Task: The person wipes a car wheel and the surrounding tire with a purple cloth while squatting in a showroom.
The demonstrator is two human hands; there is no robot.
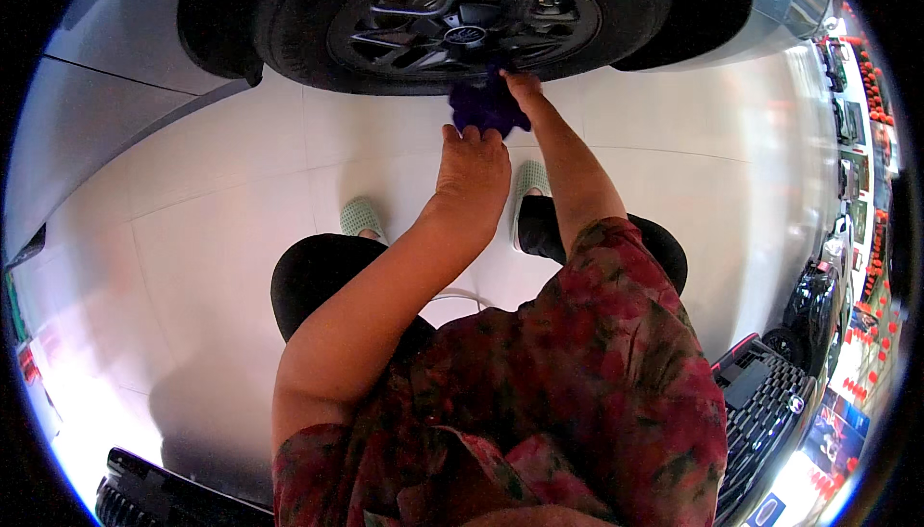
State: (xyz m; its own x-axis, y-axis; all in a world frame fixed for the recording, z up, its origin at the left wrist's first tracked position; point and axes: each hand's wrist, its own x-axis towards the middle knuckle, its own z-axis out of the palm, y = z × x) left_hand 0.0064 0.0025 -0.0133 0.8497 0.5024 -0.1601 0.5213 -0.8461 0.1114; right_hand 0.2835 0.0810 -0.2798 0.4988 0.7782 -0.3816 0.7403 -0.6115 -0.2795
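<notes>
A dark purple cloth (pixel 482 105) hangs bunched between my two hands, just below the lower edge of a car wheel. My left hand (pixel 473 162) grips its near side with the fingers curled over. At its upper right edge, my right hand (pixel 521 90) pinches the cloth, thumb pointing up towards the wheel. The wheel has a black tire (pixel 303 58) and a dark spoked alloy rim (pixel 411 11) with an emblem on its center cap (pixel 464 35). Whether the cloth touches the tire I cannot tell.
The grey car body (pixel 108 94) curves around the wheel. My feet in pale green perforated clogs (pixel 359 215) stand on the light tiled floor (pixel 216 238). Behind me are a dark car grille (pixel 765 397) at right and a black car (pixel 812 303). Red decorations (pixel 873 86) line the far right.
</notes>
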